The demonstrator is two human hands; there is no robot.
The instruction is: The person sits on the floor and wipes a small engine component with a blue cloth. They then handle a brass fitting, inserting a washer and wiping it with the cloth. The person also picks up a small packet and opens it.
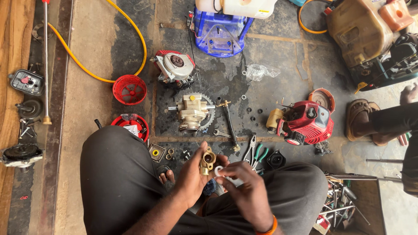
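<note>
- Down low, squatting on the stained concrete floor (283,65), knees wide, both hands working between them.
- My left hand (191,174): fingers (201,148) wrapped around a small brass fitting (208,160), holding it up with its round opening facing me.
- My right hand (244,185): fingertips pinched on a small white ring (218,170), pressed right against the lower side of the brass fitting. Orange band at that wrist.
- Fitting sits between the two hands, just above my lap, off the floor.
- Straight ahead on the floor: a beige pump body (191,112) with a toothed gear behind it; beyond that a small engine (175,66) with a red housing.
- Left of the pump: two round red covers (129,89), one nearer my knee with bits lying in it.
- A yellow hose (87,69) loops past the farther red cover.
- Right of the pump: a long brass-ended rod (229,124), loose washers scattered near it.
- Just beside my right hand: pliers with green handles (260,153) and another pair next to them.
- Farther right: a red engine unit (307,124), tipped on its side.
- Top edge: a blue plastic base (221,32) under a white tank.
- Another person's sandalled foot (361,119) at the right edge.
</note>
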